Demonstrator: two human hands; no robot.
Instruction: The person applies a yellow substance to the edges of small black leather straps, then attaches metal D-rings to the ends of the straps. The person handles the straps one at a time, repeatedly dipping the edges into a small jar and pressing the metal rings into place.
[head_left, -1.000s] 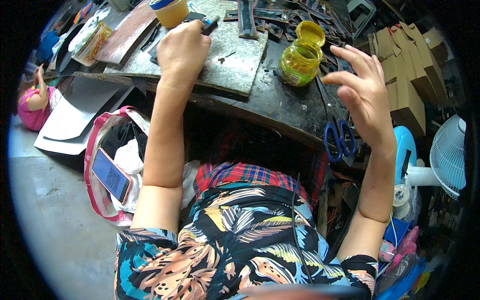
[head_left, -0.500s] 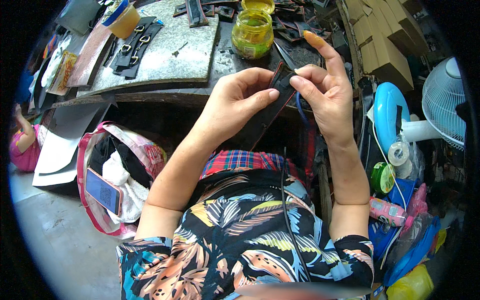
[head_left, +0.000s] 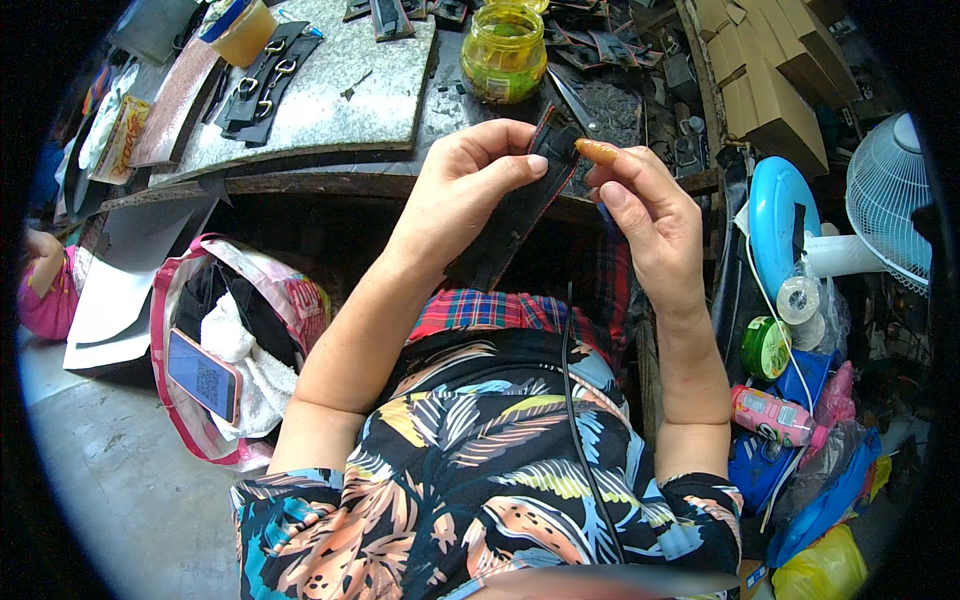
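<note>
The left hand [head_left: 465, 190] pinched a long black leather strap with a red edge [head_left: 520, 205] near the workbench's front, while the right hand's [head_left: 645, 215] glue-smeared fingertip [head_left: 592, 151] pressed its far end, below the yellow-green glass jar [head_left: 503, 62].

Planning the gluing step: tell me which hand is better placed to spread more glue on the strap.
Probably the right hand: its glue-coated fingertip already touches the top of the black strap, and the glue jar sits just above. The left hand is busy pinching the strap steady.
</note>
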